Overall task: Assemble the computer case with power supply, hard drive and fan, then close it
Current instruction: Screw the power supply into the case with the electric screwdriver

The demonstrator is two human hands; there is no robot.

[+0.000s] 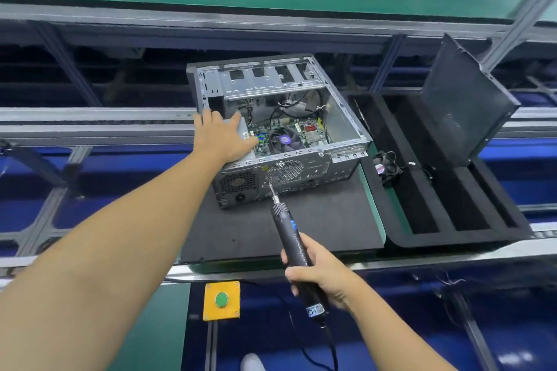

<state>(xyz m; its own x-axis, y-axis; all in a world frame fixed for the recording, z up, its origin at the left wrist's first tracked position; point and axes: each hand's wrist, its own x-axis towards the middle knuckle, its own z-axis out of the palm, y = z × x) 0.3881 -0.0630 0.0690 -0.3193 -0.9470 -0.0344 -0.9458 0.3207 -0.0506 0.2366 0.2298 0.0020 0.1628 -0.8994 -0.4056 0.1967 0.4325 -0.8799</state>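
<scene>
Steel case [343,117] open: left hand [220,135] flat on power supply [238,182], right hand [322,274] gripping electric screwdriver [289,232]; fan [384,167], side panel [461,102] unfitted.

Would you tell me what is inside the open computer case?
A green circuit board with a round fan, and loose cables; the left hand partly covers a grey box.

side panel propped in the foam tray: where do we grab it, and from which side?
Take the side panel by its top edge, with a second hold on the near side edge. Come from above, on the side facing the computer case. It stands tilted, leaning away from the case with its bottom edge down in the foam tray, so those edges look free.
</scene>
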